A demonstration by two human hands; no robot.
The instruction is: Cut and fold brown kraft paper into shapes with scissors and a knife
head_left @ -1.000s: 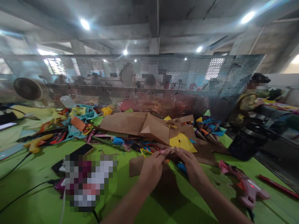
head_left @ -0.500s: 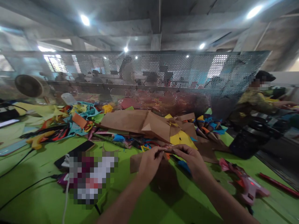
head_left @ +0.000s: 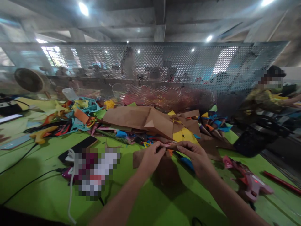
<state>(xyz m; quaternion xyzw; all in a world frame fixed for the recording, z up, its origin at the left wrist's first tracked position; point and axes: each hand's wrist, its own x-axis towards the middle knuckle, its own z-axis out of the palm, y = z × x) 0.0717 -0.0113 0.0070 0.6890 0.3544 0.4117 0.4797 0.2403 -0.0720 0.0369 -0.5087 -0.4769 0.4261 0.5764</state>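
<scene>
My left hand and my right hand meet over the green table, fingers pinched together on a small pink paper piece held between them. Under my hands lies a brown paper sheet. Just beyond them is a heap of folded brown paper with a yellow sheet and coloured scraps.
A pink glue gun lies right of my right arm, a red stick further right. A black phone and cables lie at left, a yellow glue gun far left. A perforated metal screen backs the table. A person works at right.
My hands have shifted slightly up and right in view while working the pink piece between the fingers; the camera has tilted a little. Nothing else on the table moved.
</scene>
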